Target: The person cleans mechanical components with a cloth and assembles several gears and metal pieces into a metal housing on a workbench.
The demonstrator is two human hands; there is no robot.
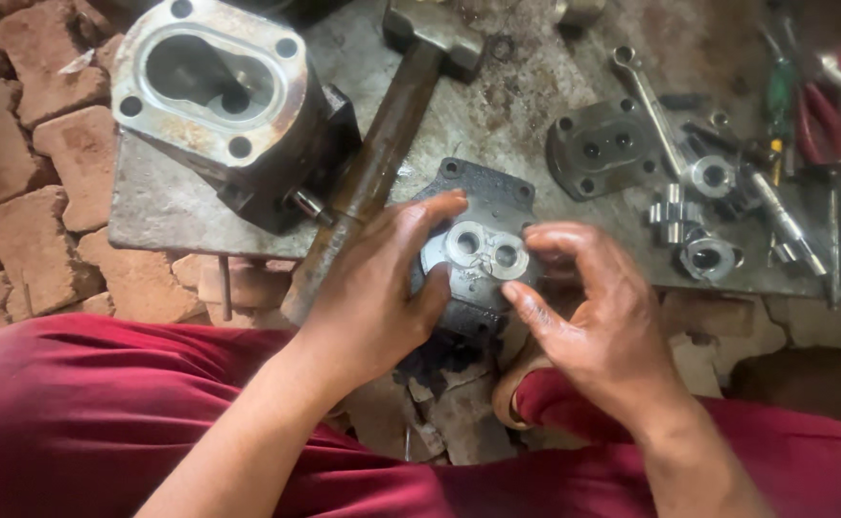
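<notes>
While the left hand (377,288) grips the dark cover plate (478,254), the right hand's (598,321) fingers (559,235) pinch its silver bushing (485,251) above the worktop (507,105).

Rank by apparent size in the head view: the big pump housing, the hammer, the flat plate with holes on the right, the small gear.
1. Pump housing, broadest, though the hammer runs longer, so these two are close.
2. Hammer.
3. Flat plate.
4. Small gear, clearly smallest.
</notes>
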